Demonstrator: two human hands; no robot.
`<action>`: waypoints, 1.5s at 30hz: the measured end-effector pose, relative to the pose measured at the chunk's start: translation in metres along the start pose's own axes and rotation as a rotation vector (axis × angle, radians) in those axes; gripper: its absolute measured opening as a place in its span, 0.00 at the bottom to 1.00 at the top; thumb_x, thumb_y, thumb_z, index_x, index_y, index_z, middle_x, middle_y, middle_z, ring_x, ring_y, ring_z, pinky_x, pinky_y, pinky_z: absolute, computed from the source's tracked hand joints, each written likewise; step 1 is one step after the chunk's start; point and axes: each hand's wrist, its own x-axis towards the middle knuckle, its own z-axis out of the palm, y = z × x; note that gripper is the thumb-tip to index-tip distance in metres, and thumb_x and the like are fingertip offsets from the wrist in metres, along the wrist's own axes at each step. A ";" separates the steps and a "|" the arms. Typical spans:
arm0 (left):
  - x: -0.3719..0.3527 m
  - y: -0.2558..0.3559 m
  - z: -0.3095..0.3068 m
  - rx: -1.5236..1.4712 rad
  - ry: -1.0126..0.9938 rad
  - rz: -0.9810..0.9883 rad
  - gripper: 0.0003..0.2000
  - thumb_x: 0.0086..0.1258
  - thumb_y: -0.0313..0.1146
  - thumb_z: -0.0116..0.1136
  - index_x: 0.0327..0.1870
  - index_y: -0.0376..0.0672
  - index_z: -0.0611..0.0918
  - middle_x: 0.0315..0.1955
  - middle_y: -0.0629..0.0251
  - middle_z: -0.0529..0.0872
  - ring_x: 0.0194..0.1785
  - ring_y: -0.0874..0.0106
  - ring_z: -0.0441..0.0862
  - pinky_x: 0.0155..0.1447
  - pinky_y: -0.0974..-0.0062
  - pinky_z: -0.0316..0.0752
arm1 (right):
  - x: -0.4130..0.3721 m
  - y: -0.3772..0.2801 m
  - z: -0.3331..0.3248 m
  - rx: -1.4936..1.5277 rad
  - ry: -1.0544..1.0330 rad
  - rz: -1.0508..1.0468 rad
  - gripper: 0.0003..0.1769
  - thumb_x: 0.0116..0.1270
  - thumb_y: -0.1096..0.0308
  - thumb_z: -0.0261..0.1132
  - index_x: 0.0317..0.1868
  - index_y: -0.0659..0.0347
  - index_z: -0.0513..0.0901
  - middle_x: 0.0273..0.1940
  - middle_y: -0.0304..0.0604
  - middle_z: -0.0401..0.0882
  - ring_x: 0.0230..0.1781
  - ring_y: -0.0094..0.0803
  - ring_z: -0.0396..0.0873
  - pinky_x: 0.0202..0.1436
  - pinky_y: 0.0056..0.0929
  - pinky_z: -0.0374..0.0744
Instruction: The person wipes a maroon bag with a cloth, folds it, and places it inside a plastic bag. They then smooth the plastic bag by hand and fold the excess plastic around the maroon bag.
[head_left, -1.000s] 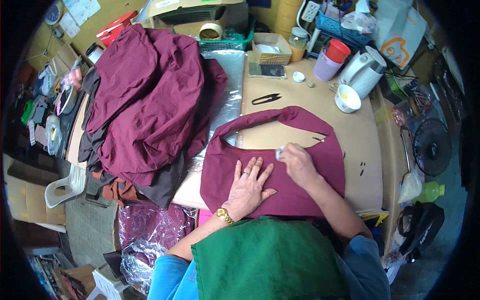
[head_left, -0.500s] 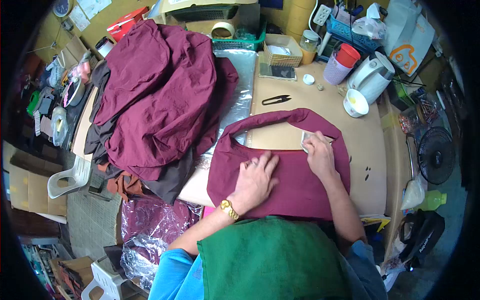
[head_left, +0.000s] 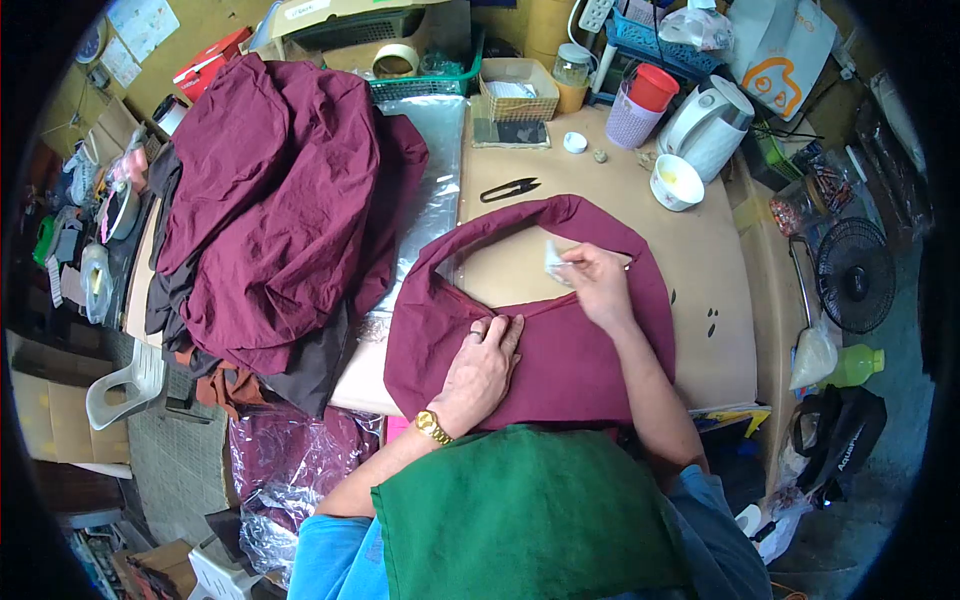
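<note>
Lying flat on the table, directly in front of the person, the maroon bag has its broad body toward the apron and its looped strap arching away to the far side. Its long axis runs roughly left to right, across the person's front, and its mouth faces away, opening onto the bare tabletop framed by the strap. The left hand rests on the left half of the body, fingers close together and pointing away, tips at the mouth's edge; whether they pinch the cloth there, I cannot tell. A gold watch circles that wrist. The right hand is at the right part of the mouth, its fingers drawn in narrowly around a white slip, which sticks out leftward over the strap's opening; paper or cloth, I cannot tell. Black snips lie just beyond the strap, nearly parallel to the bag's long axis. Left of the bag is a big maroon pile, with a plastic sheet reaching out beside it. Farther right stand a cup and a kettle.
</note>
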 end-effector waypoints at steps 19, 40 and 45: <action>-0.005 0.005 0.003 0.029 0.090 -0.126 0.25 0.73 0.40 0.56 0.70 0.48 0.74 0.67 0.58 0.74 0.77 0.59 0.62 0.76 0.38 0.51 | -0.026 -0.014 0.020 -0.690 -0.196 -0.588 0.03 0.58 0.78 0.64 0.29 0.61 0.82 0.34 0.45 0.76 0.40 0.45 0.77 0.47 0.43 0.74; -0.003 0.004 0.005 0.028 0.069 -0.119 0.27 0.73 0.40 0.56 0.74 0.54 0.71 0.66 0.58 0.73 0.77 0.57 0.62 0.77 0.38 0.49 | -0.033 -0.027 0.003 -0.833 -0.256 -0.673 0.03 0.56 0.79 0.63 0.30 0.62 0.82 0.34 0.44 0.77 0.39 0.42 0.77 0.45 0.40 0.72; -0.002 0.006 0.005 0.035 0.063 -0.126 0.26 0.73 0.40 0.56 0.73 0.54 0.71 0.66 0.59 0.73 0.77 0.58 0.62 0.77 0.38 0.49 | -0.034 -0.027 0.027 -0.826 -0.221 -0.694 0.04 0.57 0.78 0.61 0.31 0.62 0.82 0.35 0.43 0.76 0.42 0.42 0.76 0.47 0.41 0.72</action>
